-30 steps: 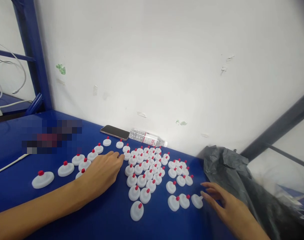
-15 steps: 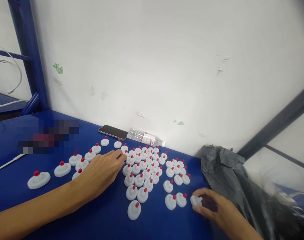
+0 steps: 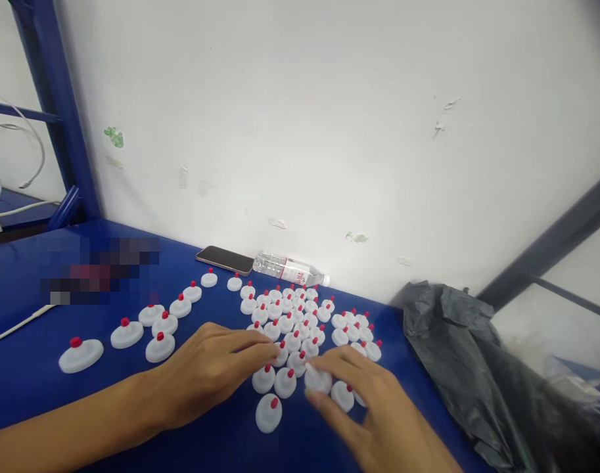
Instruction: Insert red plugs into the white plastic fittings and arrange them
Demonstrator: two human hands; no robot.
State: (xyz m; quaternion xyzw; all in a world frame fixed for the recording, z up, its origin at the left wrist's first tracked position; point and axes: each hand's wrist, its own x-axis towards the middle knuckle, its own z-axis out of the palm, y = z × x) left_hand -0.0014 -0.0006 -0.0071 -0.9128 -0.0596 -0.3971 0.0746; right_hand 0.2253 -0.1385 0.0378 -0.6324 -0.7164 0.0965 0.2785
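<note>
My right hand [image 3: 363, 401] pinches a round white plastic cap [image 3: 318, 380] between thumb and fingers. Its nozzle looks white, with no red tip showing on it. Just to the left, my left hand [image 3: 230, 358] reaches over the group of caps with its fingers close together. Those fingertips are beside a red-tipped cap [image 3: 280, 355]; whether they hold something small is hidden. Several white caps with red tips stand on the blue table [image 3: 181, 437], including a front one [image 3: 269, 414] and a loose row to the left, with one cap [image 3: 81, 355] at its end.
Against the white wall lie a phone [image 3: 225, 259] and a clear plastic bottle [image 3: 290, 268] on its side. A dark plastic bag [image 3: 442, 348] hangs over the right edge. A white cable [image 3: 18, 322] and a blurred-out object [image 3: 100, 269] are at left.
My right hand has moved left with the white cap, from the table's right side to the group of caps. My left hand has moved right and nearer, its fingertips now close to that cap.
</note>
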